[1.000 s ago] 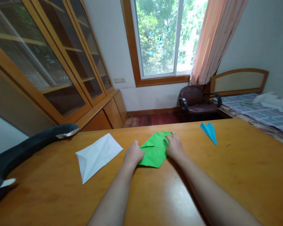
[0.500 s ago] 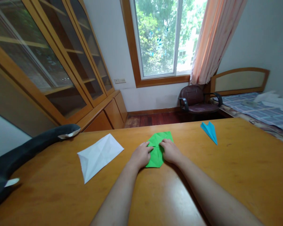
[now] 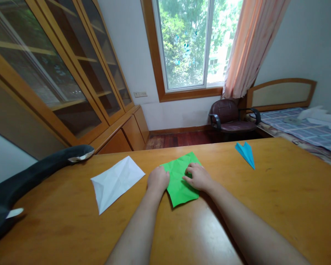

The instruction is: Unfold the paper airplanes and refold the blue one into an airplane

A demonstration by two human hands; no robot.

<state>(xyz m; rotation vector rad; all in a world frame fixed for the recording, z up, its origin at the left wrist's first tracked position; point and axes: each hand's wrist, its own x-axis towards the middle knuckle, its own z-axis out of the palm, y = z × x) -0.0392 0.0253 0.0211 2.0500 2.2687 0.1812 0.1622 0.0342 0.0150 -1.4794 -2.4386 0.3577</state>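
Note:
A creased sheet of green paper (image 3: 179, 186) lies spread out on the wooden table, its near corner slightly lifted. My left hand (image 3: 158, 179) is closed on the paper's left edge, thumb towards the sheet. Over the right part of the sheet rests my right hand (image 3: 198, 176), its fingers curled and a little apart, thumb pointing left; nothing shows between them. The paper's right edge is partly hidden under that hand.
A creased white paper (image 3: 117, 182) lies left of my hands, and a folded blue paper plane (image 3: 245, 152) at the far right. A dark curved object (image 3: 41, 173) stands along the table's left side. Beyond the table (image 3: 292, 191) is an office chair (image 3: 228, 116).
The green paper has been unfolded from a smaller shape with bent-in flaps into a wider sheet. My left hand has shifted left with its edge; the right hand has barely moved.

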